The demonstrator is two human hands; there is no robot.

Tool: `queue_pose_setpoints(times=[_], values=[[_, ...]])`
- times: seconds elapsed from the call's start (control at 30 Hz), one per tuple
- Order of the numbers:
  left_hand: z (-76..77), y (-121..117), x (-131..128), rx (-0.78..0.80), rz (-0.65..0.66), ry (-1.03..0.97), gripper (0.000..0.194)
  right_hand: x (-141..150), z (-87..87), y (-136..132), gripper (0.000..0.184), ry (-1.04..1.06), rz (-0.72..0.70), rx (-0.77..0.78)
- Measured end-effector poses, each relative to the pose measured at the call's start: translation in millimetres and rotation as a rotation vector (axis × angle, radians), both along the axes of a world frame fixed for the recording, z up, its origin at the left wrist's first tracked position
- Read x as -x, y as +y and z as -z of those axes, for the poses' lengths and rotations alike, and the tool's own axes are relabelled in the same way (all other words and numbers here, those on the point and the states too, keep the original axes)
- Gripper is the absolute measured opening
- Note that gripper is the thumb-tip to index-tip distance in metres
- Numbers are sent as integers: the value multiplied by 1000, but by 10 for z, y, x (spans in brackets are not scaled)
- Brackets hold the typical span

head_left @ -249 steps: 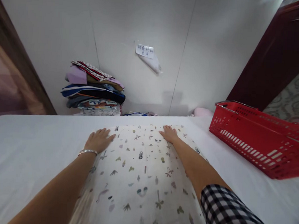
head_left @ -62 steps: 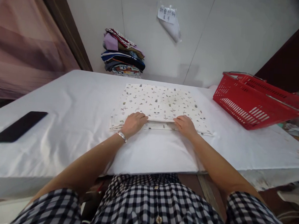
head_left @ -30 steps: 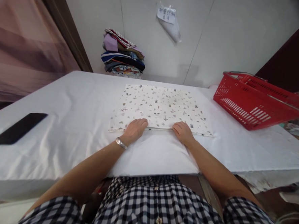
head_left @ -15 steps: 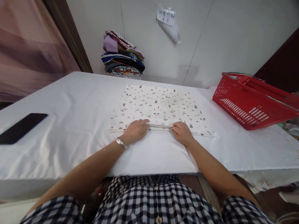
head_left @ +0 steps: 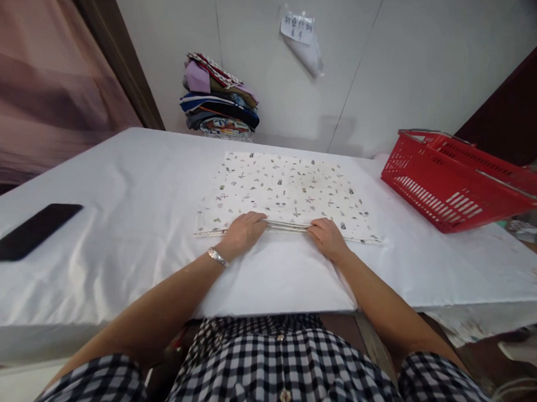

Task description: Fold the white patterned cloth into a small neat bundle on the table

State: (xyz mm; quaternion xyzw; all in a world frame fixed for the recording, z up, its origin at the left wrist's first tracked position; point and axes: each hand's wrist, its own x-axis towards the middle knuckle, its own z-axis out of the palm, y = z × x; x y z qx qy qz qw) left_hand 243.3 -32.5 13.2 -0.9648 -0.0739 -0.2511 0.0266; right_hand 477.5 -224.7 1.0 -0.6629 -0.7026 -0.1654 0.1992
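A folded white cloth with a small scattered print [head_left: 285, 187] lies in layers on the white-covered table [head_left: 141, 193], its near edge towards me. My left hand [head_left: 245, 231], with a silver bracelet at the wrist, is closed on that near edge left of the middle. Right of the middle, my right hand [head_left: 326, 236] pinches the same edge. Between the hands several layers of the edge show, slightly lifted. Both sets of fingertips are partly hidden in the fabric.
A red plastic basket [head_left: 460, 182] with metal handles stands at the right of the table. A black phone-like slab [head_left: 30, 233] lies at the left. Folded fabrics [head_left: 221, 98] are stacked by the back wall, where a paper sign [head_left: 297, 28] hangs. A pinkish curtain [head_left: 53, 78] drapes at the left.
The layers of the cloth's near edge between my hands show a little more separated and raised. Both hands keep almost the same place.
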Motion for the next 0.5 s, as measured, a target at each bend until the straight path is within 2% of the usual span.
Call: queue_pose_setpoints(times=[0.27, 0.5], values=[[48, 27, -21, -2, 22, -25, 22, -5, 36, 5, 24, -25, 11, -65], [-47, -20, 13, 0, 12, -33, 22, 44, -12, -3, 28, 0, 73, 59]])
